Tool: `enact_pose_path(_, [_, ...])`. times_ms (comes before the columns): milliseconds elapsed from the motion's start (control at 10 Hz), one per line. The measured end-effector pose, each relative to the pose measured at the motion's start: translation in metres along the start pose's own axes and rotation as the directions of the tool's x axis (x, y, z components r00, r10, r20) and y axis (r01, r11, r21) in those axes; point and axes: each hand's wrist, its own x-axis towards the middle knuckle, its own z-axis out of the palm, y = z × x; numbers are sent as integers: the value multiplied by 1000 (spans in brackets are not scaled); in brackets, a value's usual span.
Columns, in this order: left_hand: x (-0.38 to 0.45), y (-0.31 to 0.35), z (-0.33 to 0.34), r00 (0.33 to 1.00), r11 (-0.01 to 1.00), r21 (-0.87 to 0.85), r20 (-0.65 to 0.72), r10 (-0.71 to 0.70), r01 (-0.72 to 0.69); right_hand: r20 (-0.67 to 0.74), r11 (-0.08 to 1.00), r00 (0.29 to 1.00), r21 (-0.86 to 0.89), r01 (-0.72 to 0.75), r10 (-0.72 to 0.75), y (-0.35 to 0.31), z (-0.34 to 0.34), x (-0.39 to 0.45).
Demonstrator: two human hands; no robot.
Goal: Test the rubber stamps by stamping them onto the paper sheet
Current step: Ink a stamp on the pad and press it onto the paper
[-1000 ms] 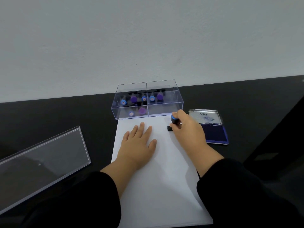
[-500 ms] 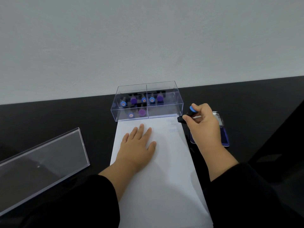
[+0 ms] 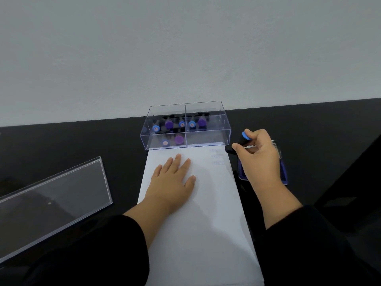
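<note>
A white paper sheet (image 3: 198,219) lies lengthwise on the black table. My left hand (image 3: 172,180) rests flat on its upper part, fingers spread. My right hand (image 3: 258,155) holds a black rubber stamp with a blue cap (image 3: 243,139), tilted, just off the sheet's top right corner and above the blue ink pad (image 3: 283,175). Faint blue stamp marks (image 3: 217,156) show at the sheet's top right. A clear plastic box (image 3: 185,125) behind the sheet holds several stamps with blue and purple caps.
The box's clear lid (image 3: 53,201) lies on the table to the left. A pale wall (image 3: 185,54) rises right behind the box. The ink pad's open lid is mostly hidden by my right hand.
My right hand lifted the stamp off the sheet and carried it right, over the ink pad. Stamp marks now show where it pressed. My left hand stayed put.
</note>
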Motion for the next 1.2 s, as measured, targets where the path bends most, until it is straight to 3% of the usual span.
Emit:
enact_pose_path(800, [1, 0, 0, 1000, 1000, 5, -2, 1, -1, 40, 999, 999, -31, -5, 7, -2, 0, -3])
enact_pose_path(1200, [-1, 1, -1, 1000, 1000, 1, -1, 7, -7, -7, 995, 1000, -98, -31, 30, -2, -7, -10])
